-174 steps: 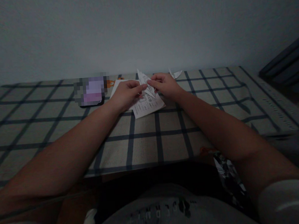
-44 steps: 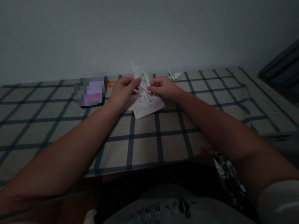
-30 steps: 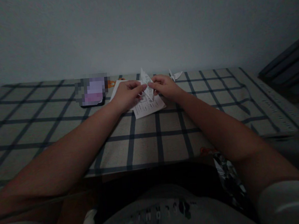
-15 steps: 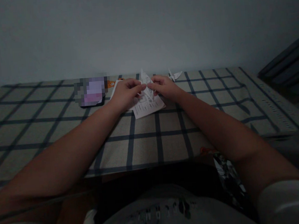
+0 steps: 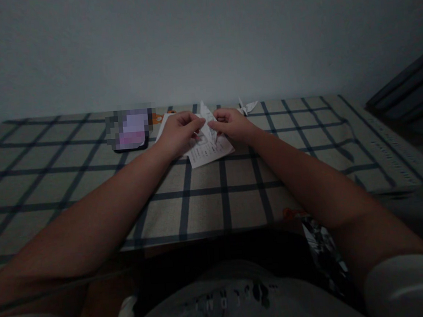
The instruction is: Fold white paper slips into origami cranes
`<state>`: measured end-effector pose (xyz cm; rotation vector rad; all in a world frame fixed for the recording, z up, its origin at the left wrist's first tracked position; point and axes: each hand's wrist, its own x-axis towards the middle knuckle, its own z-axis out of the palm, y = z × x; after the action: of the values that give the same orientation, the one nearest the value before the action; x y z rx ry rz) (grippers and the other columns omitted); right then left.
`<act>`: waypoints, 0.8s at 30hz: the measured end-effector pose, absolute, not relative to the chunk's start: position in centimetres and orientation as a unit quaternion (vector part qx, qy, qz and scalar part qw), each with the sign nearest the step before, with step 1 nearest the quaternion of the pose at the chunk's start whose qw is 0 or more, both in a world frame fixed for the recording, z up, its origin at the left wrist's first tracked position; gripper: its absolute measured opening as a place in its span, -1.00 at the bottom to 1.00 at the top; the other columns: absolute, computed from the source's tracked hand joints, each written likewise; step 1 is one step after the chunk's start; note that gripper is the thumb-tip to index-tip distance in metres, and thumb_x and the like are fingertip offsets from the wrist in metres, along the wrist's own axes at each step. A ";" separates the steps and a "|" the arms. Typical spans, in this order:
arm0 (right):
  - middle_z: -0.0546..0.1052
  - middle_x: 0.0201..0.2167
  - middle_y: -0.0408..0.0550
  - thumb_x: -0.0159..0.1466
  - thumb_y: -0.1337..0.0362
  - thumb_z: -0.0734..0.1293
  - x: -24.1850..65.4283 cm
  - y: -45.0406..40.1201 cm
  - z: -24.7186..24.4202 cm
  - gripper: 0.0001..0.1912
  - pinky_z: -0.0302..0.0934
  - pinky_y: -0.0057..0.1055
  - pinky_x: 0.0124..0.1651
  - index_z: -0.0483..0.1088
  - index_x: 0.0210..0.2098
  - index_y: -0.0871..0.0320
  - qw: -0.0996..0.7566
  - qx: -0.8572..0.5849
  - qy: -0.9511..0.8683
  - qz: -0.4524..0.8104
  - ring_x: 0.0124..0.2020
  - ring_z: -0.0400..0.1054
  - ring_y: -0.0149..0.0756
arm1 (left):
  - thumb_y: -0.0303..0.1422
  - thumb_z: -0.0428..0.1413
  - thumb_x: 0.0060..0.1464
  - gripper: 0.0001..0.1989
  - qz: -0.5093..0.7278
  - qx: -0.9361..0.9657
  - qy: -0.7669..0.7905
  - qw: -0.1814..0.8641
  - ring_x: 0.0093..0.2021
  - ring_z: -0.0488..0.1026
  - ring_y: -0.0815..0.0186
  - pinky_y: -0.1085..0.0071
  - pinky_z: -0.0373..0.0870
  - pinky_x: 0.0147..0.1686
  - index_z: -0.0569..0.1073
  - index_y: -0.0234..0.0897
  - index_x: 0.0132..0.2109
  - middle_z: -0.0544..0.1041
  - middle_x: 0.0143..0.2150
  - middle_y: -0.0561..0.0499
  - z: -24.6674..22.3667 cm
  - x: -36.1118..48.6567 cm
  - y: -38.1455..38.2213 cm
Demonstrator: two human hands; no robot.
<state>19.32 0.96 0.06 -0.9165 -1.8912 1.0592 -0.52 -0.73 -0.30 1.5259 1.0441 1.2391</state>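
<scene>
Between my hands is a folded piece of white paper (image 5: 207, 121) with a pointed top, held upright. My left hand (image 5: 183, 129) pinches its left side between thumb and fingers. On the other side, my right hand (image 5: 231, 123) grips the right edge, thumb in front and fingers partly hidden behind. Underneath lies a printed sheet of paper (image 5: 209, 154) with lines of text, flat on the checked tablecloth (image 5: 204, 208). Just beyond my right hand sits a folded paper crane (image 5: 250, 107) with a raised point.
A phone (image 5: 132, 130), partly blurred out, stands or lies left of my hands. More white paper (image 5: 162, 125) shows beside my left wrist. A plain wall (image 5: 202, 42) rises behind the table. Dark striped fabric (image 5: 411, 94) is at the far right.
The folded paper's tip has dropped slightly and its front face has shifted a little between my fingers. My thumbs have moved slightly; both hands stay in the same place.
</scene>
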 end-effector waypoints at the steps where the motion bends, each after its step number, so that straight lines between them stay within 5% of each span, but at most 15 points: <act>1: 0.36 -0.52 -0.23 0.30 0.33 0.40 19.3 1.0 0.0 -0.81 0.19 -0.53 -0.41 0.35 -0.42 0.14 0.383 -0.357 -0.745 0.413 -0.44 0.28 -0.44 | -0.33 0.28 0.03 -0.81 0.501 0.617 0.418 0.440 -0.59 0.35 0.45 0.51 0.33 -0.55 0.45 -0.23 -0.46 0.42 -0.56 0.13 -0.3 -0.6 -0.7; 9: 0.38 -0.51 -0.24 0.32 0.17 0.45 19.3 1.0 0.2 -0.72 0.21 -0.53 -0.40 0.33 -0.41 0.12 0.428 -0.352 -0.718 0.420 -0.48 0.30 -0.46 | -0.23 0.35 0.04 -0.80 0.482 0.615 0.425 0.457 -0.55 0.41 0.43 0.50 0.33 -0.56 0.52 -0.21 -0.32 0.52 -0.45 0.08 0.0 -0.1 -1.3; 13: 0.37 -0.57 -0.26 0.32 0.10 0.47 19.4 1.0 0.3 -0.64 0.22 -0.55 -0.42 0.30 -0.44 0.12 0.427 -0.364 -0.706 0.432 -0.51 0.29 -0.47 | -0.19 0.36 0.05 -0.72 0.447 0.622 0.434 0.474 -0.58 0.38 0.42 0.47 0.28 -0.57 0.46 -0.22 -0.40 0.51 -0.51 0.04 -0.2 0.0 -1.4; 24: 0.44 -0.55 -0.22 0.36 0.17 0.47 19.3 0.6 0.6 -0.65 0.25 -0.57 -0.42 0.31 -0.44 0.14 0.412 -0.378 -0.689 0.461 -0.50 0.35 -0.48 | -0.20 0.35 0.07 -0.76 0.449 0.638 0.421 0.463 -0.59 0.36 0.41 0.47 0.26 -0.59 0.47 -0.20 -0.35 0.49 -0.53 0.07 -0.3 -0.1 -1.2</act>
<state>19.29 0.56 0.61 -0.9517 -1.7341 1.1593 -0.05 -1.23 -0.31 1.5674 1.0349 1.1027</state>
